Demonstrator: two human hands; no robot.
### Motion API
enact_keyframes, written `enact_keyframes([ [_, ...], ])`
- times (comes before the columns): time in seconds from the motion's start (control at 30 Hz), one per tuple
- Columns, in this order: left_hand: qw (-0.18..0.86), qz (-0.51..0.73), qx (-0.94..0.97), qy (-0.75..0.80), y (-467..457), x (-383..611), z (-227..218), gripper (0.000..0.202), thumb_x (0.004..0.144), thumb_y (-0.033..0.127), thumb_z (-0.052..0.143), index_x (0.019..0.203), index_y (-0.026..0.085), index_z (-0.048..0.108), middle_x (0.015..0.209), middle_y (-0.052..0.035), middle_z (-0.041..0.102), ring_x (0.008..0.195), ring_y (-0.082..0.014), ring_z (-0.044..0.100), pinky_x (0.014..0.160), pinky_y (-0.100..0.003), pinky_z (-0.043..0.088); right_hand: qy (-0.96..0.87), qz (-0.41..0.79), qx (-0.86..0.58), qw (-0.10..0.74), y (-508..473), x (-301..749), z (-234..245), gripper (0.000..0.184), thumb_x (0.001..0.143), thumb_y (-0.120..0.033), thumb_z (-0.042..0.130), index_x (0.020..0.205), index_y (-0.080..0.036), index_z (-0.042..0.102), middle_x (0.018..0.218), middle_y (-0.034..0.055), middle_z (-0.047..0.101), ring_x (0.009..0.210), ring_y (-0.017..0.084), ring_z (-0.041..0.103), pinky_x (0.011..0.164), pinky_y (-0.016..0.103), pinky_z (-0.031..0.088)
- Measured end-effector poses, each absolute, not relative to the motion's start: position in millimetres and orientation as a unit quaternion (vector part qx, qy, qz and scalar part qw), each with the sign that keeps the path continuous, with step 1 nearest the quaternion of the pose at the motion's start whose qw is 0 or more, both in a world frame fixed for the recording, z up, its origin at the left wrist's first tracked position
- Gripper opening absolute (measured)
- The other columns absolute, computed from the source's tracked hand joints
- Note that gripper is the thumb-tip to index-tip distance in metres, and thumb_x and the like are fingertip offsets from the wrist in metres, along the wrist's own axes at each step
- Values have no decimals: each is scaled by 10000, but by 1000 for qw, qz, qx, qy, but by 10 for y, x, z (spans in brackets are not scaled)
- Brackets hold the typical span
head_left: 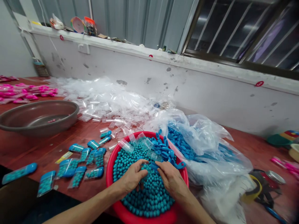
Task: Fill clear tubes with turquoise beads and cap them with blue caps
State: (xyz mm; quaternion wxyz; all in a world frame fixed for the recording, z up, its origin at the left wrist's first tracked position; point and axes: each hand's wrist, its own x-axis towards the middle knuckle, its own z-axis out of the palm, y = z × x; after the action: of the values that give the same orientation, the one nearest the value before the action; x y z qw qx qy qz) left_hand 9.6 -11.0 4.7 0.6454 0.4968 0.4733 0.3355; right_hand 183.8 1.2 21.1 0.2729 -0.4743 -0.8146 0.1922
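Observation:
A red basin (111,169) at the table's front edge is full of small teal balls (149,196), with several blue scoop-shaped cases (163,149) and small clear bags (126,144) at its far side. My left hand (132,177) lies over the balls with its fingers curled down into them. My right hand (170,177) is beside it, pinching a blue case (154,166) near the fingertips of the left hand. What the left fingers hold is hidden.
Filled blue packs (79,165) lie in a loose group left of the basin. A grey metal bowl (39,116) stands at the left, a heap of clear bags (105,99) behind. A plastic sack of blue cases (201,143) sits right. Pink packs (21,93) lie far left.

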Motion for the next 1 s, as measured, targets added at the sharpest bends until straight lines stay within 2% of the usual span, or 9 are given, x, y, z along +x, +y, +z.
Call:
enact_keyframes([
  [0.13,630,333,515,476,-107,89,63,304,741,238,437,1036,166,420,575,78,436,365,-43,441,293,-122,277,-809,226,-462,284,8,1835,249,288,838,-224,422,1061,-169,595,973,86,640,905,203,573,825,344,440],
  [0.33,618,333,513,493,-126,34,102,224,730,267,461,936,178,449,564,97,385,306,-18,381,281,-124,264,-827,305,-426,206,19,1999,374,223,816,-236,469,938,-229,656,827,31,669,771,193,599,716,299,454],
  [0.43,616,346,512,489,-120,27,72,251,729,301,473,946,180,439,583,91,399,323,-22,411,284,-120,266,-775,347,-464,252,11,1974,382,241,838,-260,433,960,-219,638,736,-1,645,686,158,583,634,252,455],
  [0.5,626,357,508,471,-117,47,38,285,731,330,476,964,175,425,591,85,416,334,-25,424,290,-119,278,-741,358,-487,293,-2,1889,330,262,836,-266,442,1037,-208,599,757,-2,631,690,151,576,632,249,460],
  [0.6,637,374,500,452,-125,85,3,353,728,367,488,1009,171,404,601,77,440,345,-36,447,293,-125,290,-733,320,-494,341,-27,1761,213,338,795,-222,508,1132,-206,536,871,22,621,787,170,575,737,298,462],
  [0.7,648,380,483,451,-146,97,17,424,717,388,512,1057,164,396,614,66,470,350,-45,460,293,-133,289,-781,248,-448,357,-49,1719,133,294,786,-152,506,1066,-215,574,913,42,608,870,192,551,797,337,448],
  [0.77,663,379,467,447,-166,96,44,467,702,410,536,1068,152,405,603,61,485,350,-47,458,294,-136,284,-823,192,-406,348,-64,1730,116,288,814,-120,457,1058,-217,577,901,52,603,855,191,538,761,333,462],
  [0.87,701,377,435,421,-200,102,73,523,673,466,568,1057,138,430,565,57,495,353,-52,461,295,-136,270,-863,113,-365,331,-95,1755,111,328,861,-118,383,1140,-214,526,896,71,601,811,187,526,698,324,475],
  [1.0,750,383,389,373,-238,122,78,542,664,488,585,1057,144,443,563,48,512,348,-46,455,295,-134,253,-883,65,-335,322,-146,1767,77,364,887,-142,347,1230,-204,450,933,88,604,815,192,528,698,335,482],
])
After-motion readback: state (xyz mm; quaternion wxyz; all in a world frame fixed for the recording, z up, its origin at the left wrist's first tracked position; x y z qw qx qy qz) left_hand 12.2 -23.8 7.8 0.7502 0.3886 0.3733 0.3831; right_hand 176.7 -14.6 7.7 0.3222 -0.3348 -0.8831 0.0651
